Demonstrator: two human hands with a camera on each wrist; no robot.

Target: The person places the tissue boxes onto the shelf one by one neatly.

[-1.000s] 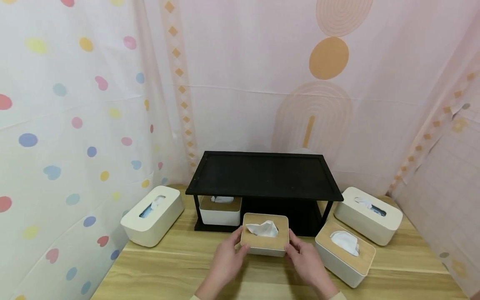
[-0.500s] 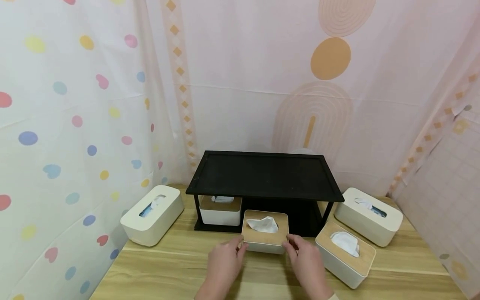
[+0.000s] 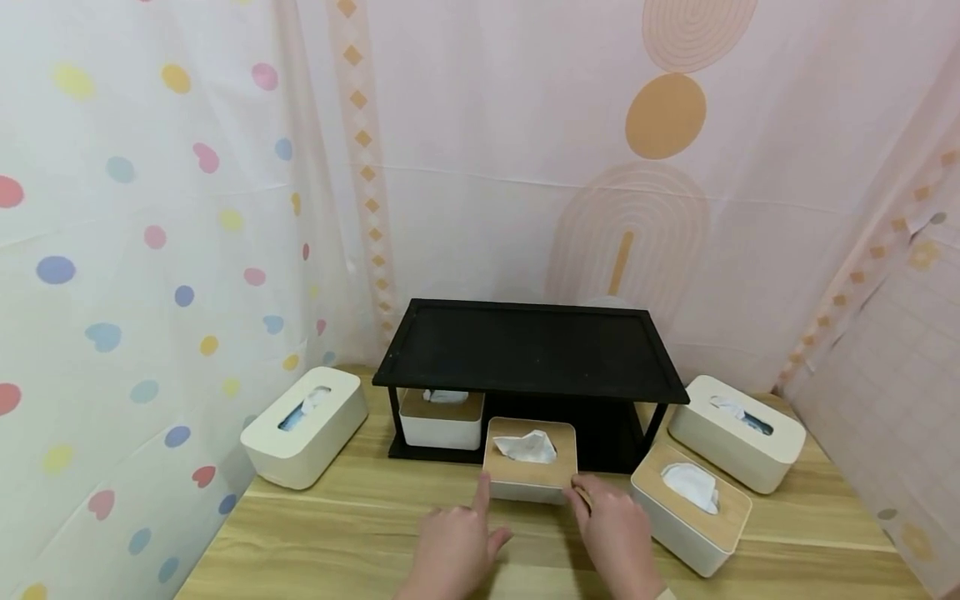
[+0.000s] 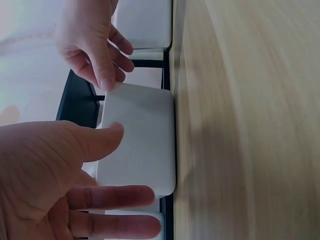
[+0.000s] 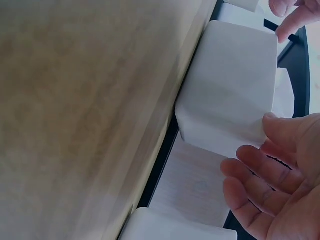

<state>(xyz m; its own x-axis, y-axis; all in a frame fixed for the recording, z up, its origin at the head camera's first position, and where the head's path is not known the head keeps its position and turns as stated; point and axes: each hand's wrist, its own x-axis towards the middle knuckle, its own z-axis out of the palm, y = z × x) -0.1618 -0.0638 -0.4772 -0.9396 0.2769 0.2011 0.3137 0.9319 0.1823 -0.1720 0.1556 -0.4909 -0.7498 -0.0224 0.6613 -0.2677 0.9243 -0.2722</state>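
Observation:
A white tissue box with a wood-look lid [image 3: 528,475] sits at the front middle of a black two-tier rack [image 3: 525,354], its back part under the top shelf. A white tissue sticks up from its slot. My left hand [image 3: 453,546] touches its front left corner with a straight index finger, the thumb held away. At the front right corner, my right hand [image 3: 615,529] pinches the box between thumb and index finger. The other right fingers curl loosely in the right wrist view. A similar tissue box [image 3: 442,431] stands inside the rack at the left.
Another wood-lidded tissue box [image 3: 693,508] stands on the table [image 3: 322,542] right of my right hand. Behind it is a cream tissue box [image 3: 738,433], and one more cream box [image 3: 303,429] stands at the left. A patterned curtain [image 3: 487,167] hangs behind.
The middle tissue box has slid slightly back toward the rack. My left hand has let go its grip, leaving one finger on the corner; my right hand has shifted to the front corner.

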